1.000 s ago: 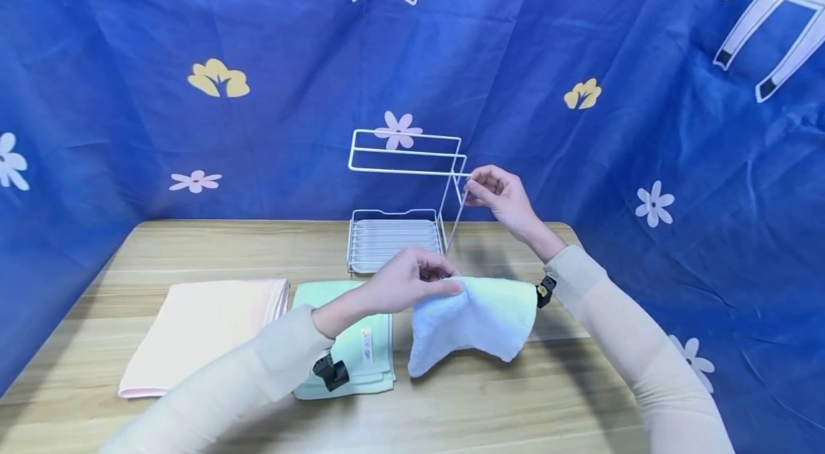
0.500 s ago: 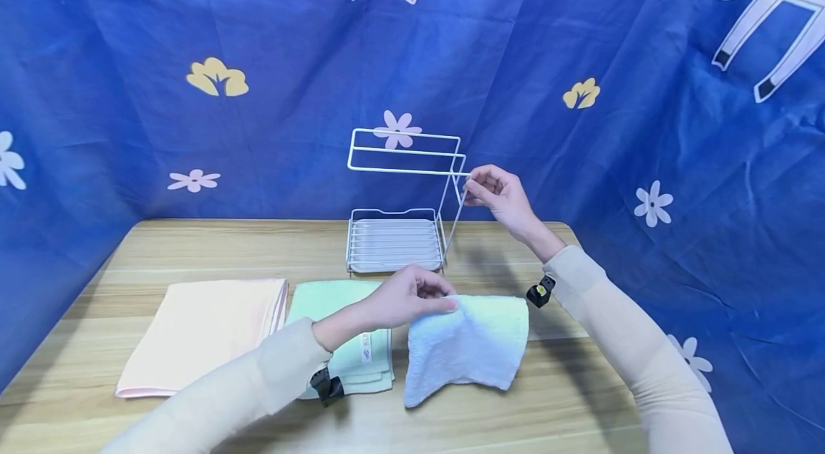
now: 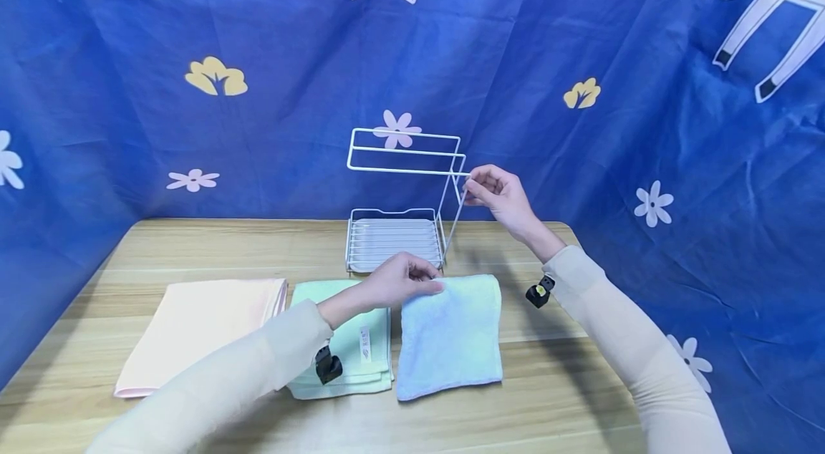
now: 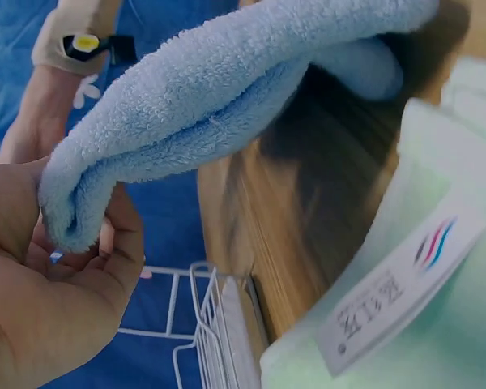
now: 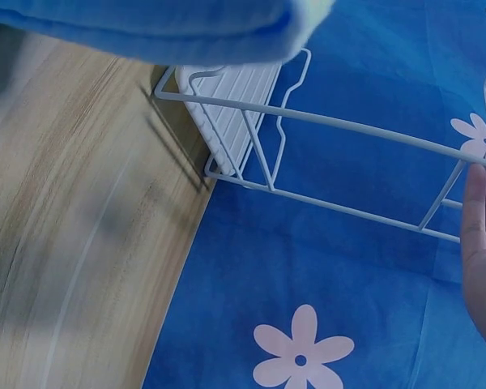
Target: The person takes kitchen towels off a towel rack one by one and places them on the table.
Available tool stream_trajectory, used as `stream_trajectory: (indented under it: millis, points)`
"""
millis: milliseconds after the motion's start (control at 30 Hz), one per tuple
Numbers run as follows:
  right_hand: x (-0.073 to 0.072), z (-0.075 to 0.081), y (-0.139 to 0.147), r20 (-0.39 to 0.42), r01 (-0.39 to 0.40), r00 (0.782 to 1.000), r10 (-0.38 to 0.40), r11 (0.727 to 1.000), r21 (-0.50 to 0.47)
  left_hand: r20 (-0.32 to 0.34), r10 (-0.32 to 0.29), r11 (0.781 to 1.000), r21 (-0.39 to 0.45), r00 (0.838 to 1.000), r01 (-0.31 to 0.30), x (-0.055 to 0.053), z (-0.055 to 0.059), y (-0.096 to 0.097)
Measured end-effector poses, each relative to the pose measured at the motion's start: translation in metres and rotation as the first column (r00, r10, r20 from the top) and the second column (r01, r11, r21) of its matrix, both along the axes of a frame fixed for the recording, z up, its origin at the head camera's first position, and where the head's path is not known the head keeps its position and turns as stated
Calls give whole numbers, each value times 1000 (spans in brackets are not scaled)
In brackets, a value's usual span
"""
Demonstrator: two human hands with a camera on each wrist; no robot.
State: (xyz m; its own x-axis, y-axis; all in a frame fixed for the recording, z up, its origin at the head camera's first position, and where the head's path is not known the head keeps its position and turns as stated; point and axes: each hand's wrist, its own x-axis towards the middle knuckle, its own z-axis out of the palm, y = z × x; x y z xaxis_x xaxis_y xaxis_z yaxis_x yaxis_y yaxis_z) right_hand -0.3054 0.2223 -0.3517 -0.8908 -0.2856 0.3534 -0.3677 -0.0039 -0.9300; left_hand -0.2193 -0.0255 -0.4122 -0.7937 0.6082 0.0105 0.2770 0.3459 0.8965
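My left hand [image 3: 396,282] pinches a light-blue terry towel [image 3: 451,339] by its upper left corner in the head view. The towel hangs spread out in front of the wire rack [image 3: 406,170]. Its folded layers show between thumb and fingers [image 4: 125,235] in the left wrist view. My right hand [image 3: 505,202] grips the white rack at the top of its right upright. In the right wrist view those fingers [image 5: 475,215] touch the rack's bar, and the towel [image 5: 162,24] crosses the top of the picture. The rack's top bars hold nothing.
A folded mint-green towel [image 3: 374,368] with a white label lies on the wooden table [image 3: 548,397], partly under my left forearm. Left of it lies a folded pink towel [image 3: 206,325]. The rack's slatted tray [image 3: 393,239] sits at the back, before a blue curtain [image 3: 290,117].
My left hand first lowered the light-blue towel, then raised it slightly and shifted it left. The towel now hangs flatter and squarer. The right hand stays on the rack.
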Motion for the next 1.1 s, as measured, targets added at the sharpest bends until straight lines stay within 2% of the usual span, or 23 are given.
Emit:
stream_trajectory:
  millis: [167,400,767,933,1100]
  points:
    - [0,1,0,-2,4,1000,-4,1000,10,-17,3,1000,-27,1000,-3,-10,-3,1]
    - [0,0,1,-3,6,1000,-6,1000,14,-75,56,994,-85,996,-62,-17,-8,3]
    - [0,0,1,-4,9,1000,-9,1000,25,-84,132,983,-120,988,-141,-25,-23,7]
    - [2,1,0,2,14,1000,-14,1000,20,-121,105,982,-146,987,-123,-27,-31,10]
    - [2,0,-1,4,15,1000,-15,1000,12,-157,90,977,-177,984,-117,-27,-32,13]
